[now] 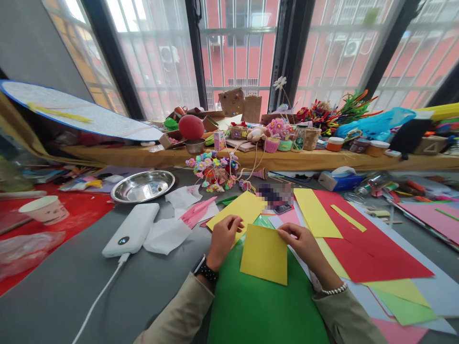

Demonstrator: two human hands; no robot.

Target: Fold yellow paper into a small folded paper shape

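The step in hand looks like handling the square [264,255], which is over the green mat [265,315]. The right hand [301,242] pinches its upper right corner, thumb against finger; the left hand [223,239] curls loosely just beside the upper left corner, its grip impossible to tell. Both forearms angle inward, and the next move calls for light, steady fingertips.

No wording is legible. At eight o'clock, the display [124,241] on the power bank [138,224] shows lit marks too small to read; at two, the jar's label [298,143] is blurred; at three, a box [423,146] bears a pale triangle-like sign [431,141].
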